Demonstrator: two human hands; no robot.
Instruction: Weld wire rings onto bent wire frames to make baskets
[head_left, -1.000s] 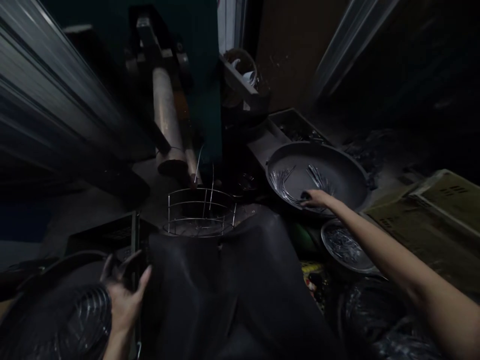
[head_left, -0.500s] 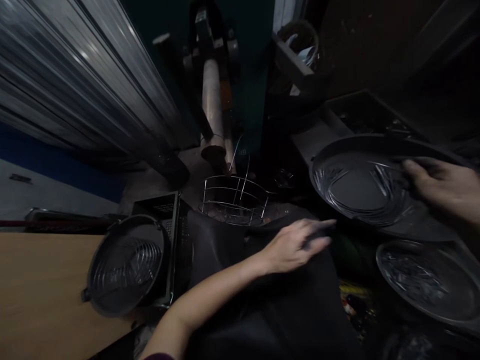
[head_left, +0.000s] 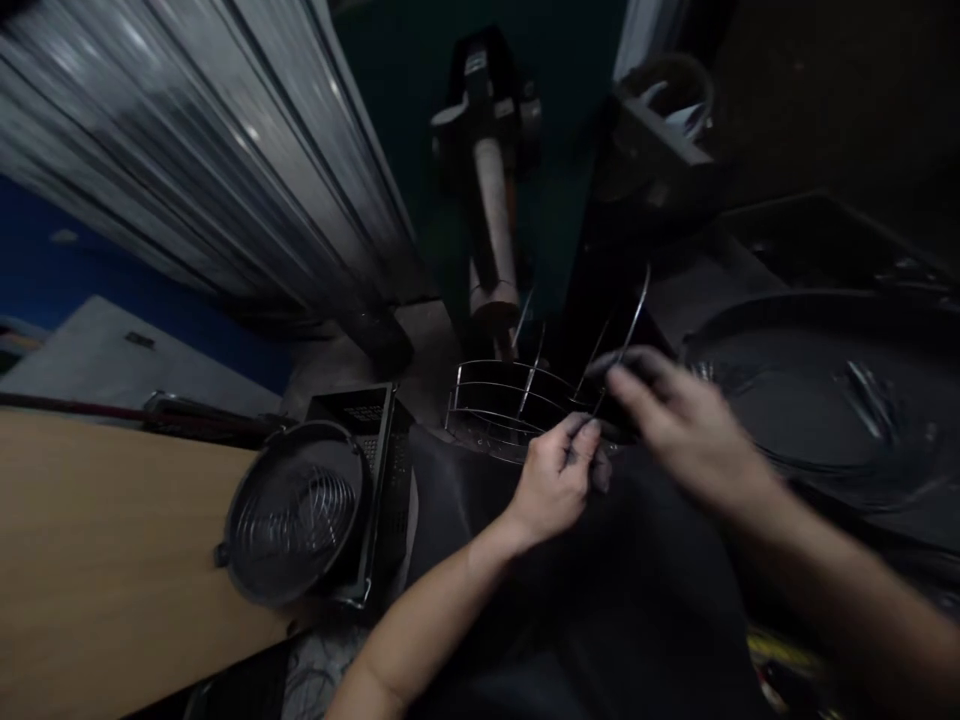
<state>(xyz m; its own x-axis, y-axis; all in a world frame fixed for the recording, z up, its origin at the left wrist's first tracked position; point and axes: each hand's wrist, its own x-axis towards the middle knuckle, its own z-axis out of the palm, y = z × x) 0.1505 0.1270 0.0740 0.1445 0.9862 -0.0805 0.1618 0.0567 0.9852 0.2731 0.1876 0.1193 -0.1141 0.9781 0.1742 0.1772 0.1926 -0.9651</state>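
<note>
A thin, curved metal wire [head_left: 637, 312] rises from my right hand [head_left: 675, 425], whose fingers are closed around it. My left hand [head_left: 559, 470] is closed just below, with its thumb and fingers pinched at the wire's lower end. Beyond my left hand stands a curved wire basket frame [head_left: 495, 398] with several bent rods and uprights. Its near right part is hidden behind my hands. A machine with a thick cylindrical arm [head_left: 493, 215] points down towards the wire frame. A dark apron [head_left: 600, 600] lies under my forearms.
To the left, a round dark basin [head_left: 296, 580] of wire rings sits by a perforated black crate [head_left: 382, 500] and a wooden board [head_left: 112, 560]. On the right is a large, shallow pan [head_left: 795, 400] with loose wires. Corrugated metal sheeting [head_left: 225, 130] stands at upper left.
My right hand has come left from the large pan, bringing a curved wire. My left hand has drawn back slightly and closed its fingers. The view has shifted a little.
</note>
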